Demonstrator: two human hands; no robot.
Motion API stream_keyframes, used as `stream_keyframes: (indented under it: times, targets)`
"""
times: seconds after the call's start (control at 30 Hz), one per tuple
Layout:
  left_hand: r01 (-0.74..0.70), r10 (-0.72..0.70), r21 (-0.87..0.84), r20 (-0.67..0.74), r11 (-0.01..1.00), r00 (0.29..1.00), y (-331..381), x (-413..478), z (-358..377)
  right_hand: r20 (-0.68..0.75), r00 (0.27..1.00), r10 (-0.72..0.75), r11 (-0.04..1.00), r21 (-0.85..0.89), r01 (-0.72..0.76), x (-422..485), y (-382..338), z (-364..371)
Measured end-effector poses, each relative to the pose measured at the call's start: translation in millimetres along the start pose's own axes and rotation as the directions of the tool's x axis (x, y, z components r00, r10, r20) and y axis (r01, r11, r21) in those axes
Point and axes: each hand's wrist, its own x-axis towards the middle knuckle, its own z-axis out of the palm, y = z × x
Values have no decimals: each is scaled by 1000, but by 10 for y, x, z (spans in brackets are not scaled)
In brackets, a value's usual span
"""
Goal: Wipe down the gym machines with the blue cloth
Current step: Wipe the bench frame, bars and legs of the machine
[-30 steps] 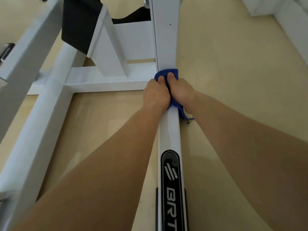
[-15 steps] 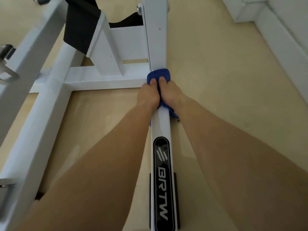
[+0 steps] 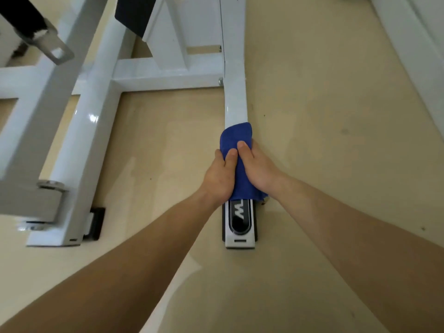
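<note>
Left hand (image 3: pixel 219 177) and right hand (image 3: pixel 258 170) both grip the blue cloth (image 3: pixel 240 164) wrapped over the white frame bar (image 3: pixel 235 97) at frame centre; bar and cloth run lengthwise from the bottom up, just above the black logo plate (image 3: pixel 240 218)

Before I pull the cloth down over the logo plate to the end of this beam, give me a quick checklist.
1. The blue cloth is wrapped over the white beam: ok.
2. The left hand grips the cloth from the beam's left side: ok.
3. The right hand grips it from the right side: ok.
4. The logo plate and the stretch to the beam's end are free of obstacles: ok.
5. The cloth's loose corner is off the floor: cannot tell.
</note>
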Motion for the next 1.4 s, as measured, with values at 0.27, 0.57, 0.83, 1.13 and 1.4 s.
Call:
stream_keyframes:
  times: [0.27,0.57,0.83,1.13,1.4]
  targets:
    - [36,-34,56,-28,998,999,-482,-1032,177,-5,998,-61,998,-37,60,-1083,387,266]
    - [-29,34,123,-35,992,999,-211,-712,82,12,1000,-10,999,-35,11,-792,176,169]
    - [-29,34,182,-22,983,999,-14,-504,2,-85,996,-37,995,-96,28,-603,15,164]
    - [5,-20,378,35,926,999,-243,-1123,-95,-186,975,-125,953,-296,65,-1334,306,323]
    - [-23,50,366,-66,931,997,241,-1000,-670,-158,928,-336,904,-330,272,-1157,-161,417]
